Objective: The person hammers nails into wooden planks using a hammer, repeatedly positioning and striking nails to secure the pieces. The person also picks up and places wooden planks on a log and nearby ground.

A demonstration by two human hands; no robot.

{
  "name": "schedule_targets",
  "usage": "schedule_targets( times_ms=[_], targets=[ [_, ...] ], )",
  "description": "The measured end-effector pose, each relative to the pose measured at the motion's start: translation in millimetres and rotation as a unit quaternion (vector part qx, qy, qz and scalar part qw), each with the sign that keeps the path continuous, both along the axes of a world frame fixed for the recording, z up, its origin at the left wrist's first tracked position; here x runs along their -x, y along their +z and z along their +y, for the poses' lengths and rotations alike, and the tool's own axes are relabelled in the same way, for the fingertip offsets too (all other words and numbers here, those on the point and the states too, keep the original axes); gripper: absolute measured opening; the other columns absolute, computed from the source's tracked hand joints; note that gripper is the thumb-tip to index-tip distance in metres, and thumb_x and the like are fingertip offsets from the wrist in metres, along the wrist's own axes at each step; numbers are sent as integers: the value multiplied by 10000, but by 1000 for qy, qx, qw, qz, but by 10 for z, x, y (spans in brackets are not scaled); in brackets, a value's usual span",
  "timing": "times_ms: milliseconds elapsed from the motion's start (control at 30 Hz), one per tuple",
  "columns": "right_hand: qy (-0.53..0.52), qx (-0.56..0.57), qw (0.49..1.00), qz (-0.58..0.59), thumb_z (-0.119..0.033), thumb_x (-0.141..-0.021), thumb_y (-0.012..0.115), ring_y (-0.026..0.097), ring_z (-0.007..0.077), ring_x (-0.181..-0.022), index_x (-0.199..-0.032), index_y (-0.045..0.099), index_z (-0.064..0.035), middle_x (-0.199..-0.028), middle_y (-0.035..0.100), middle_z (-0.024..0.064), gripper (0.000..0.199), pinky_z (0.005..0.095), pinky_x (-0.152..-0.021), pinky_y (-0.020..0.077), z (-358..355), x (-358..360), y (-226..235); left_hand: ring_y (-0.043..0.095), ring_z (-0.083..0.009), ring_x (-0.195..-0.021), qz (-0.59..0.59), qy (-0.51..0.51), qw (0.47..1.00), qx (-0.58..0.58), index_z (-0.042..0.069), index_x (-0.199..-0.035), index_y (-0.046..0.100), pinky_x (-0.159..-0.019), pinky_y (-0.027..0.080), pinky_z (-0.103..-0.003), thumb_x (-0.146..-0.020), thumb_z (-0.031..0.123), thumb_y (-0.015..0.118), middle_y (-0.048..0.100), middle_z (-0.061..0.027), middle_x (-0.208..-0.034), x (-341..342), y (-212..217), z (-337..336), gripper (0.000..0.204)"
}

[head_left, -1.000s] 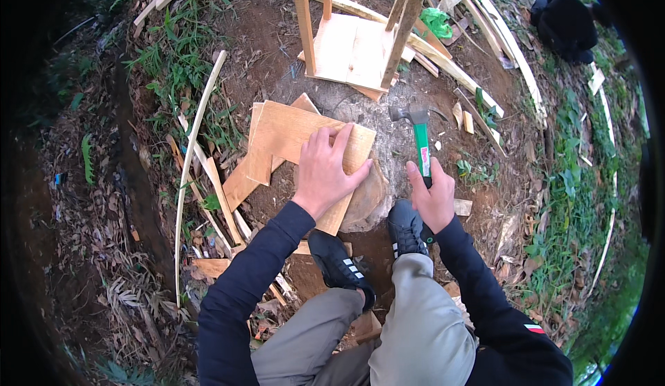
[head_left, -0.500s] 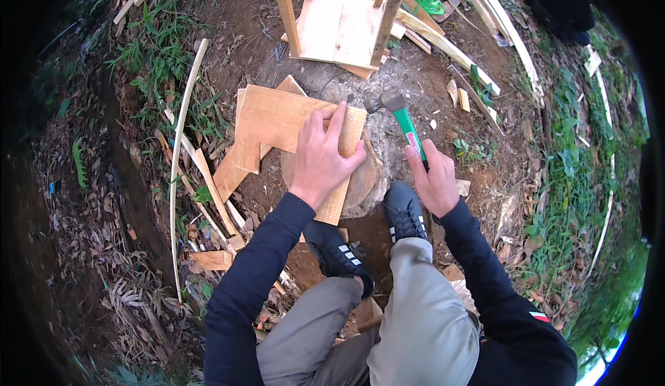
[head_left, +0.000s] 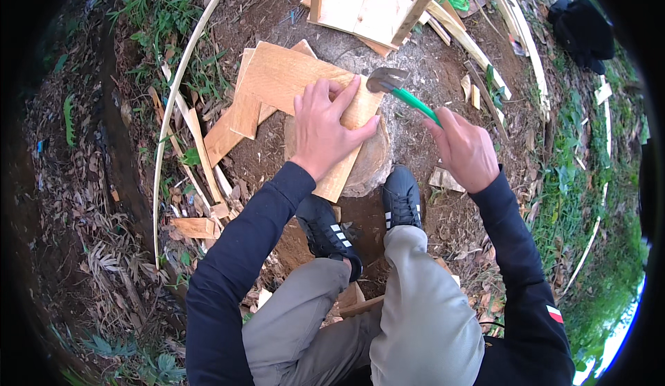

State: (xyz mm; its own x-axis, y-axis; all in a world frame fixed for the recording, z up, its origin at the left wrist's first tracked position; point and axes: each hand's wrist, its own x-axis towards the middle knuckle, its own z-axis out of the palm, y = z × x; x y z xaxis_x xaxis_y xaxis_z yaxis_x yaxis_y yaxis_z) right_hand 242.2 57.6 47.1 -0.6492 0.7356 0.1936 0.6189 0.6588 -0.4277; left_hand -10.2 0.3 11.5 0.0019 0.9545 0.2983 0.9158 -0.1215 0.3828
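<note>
- Both hands are out over a tree stump [head_left: 374, 168] — the left hand [head_left: 324, 126] lies flat, fingers spread, pressing down on a wooden board [head_left: 291, 74]; the right hand [head_left: 465, 147] is closed round the green handle of a hammer [head_left: 400, 90].
- That board sits on top of the stump and hangs off it toward the left and far side; it looks built from several pale planks laid across each other, with one strip running down under the left wrist.
- Held up and slanted, the hammer has its metal head just off the board's right corner, near the left fingertips; whether the head touches the wood, I cannot tell.
- Dark long sleeves cover both forearms, and grey trousers and two black shoes [head_left: 402, 195] show below, the shoes planted on bare earth right against the stump.
- Beyond the stump stands a small wooden frame [head_left: 360, 2] of light planks with upright legs — well apart from the hands.
- Loose offcuts and thin strips of wood [head_left: 194, 144] lie scattered on the ground to the left, among dry leaves and grass.
- Far off at the upper right a black bundle [head_left: 582, 29] rests on the grass.
</note>
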Motion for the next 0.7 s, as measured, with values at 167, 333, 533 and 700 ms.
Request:
schedule_targets(
  times_ms=[167,333,533,700],
  targets=[
    [5,-1,999,46,-193,-1003,633,605,336,-579,-951,530,-43,-692,558,137,189,440,-496,468,33,14,167,548,-219,-948,-28,-2,1000,-6,108,-1283,707,-849,412,-388,-730,429,858,537,-51,-990,43,-49,12,657],
    [59,32,996,-66,-165,-1011,624,615,388,-628,-1038,589,-18,-760,600,170,153,457,-542,464,86,3,152,547,-218,-980,-54,20,998,-6,107,-1196,740,-860,409,-388,-714,437,866,541,-48,-1003,35,-74,-10,597],
    [26,-2,999,-36,-186,-1008,635,587,370,-569,-925,534,-38,-685,565,152,198,456,-497,438,46,64,86,542,-217,-1006,-67,28,997,1,100,-1179,746,-879,402,-383,-708,447,870,545,-48,-1020,19,-60,-13,599],
    [44,-42,998,-20,-270,-1021,612,592,335,-523,-920,505,-66,-649,568,118,251,444,-461,452,146,101,174,541,-213,-1011,-73,34,997,5,99,-1189,749,-897,394,-386,-706,446,873,542,-45,-1031,41,-120,-56,607]
  ],
)
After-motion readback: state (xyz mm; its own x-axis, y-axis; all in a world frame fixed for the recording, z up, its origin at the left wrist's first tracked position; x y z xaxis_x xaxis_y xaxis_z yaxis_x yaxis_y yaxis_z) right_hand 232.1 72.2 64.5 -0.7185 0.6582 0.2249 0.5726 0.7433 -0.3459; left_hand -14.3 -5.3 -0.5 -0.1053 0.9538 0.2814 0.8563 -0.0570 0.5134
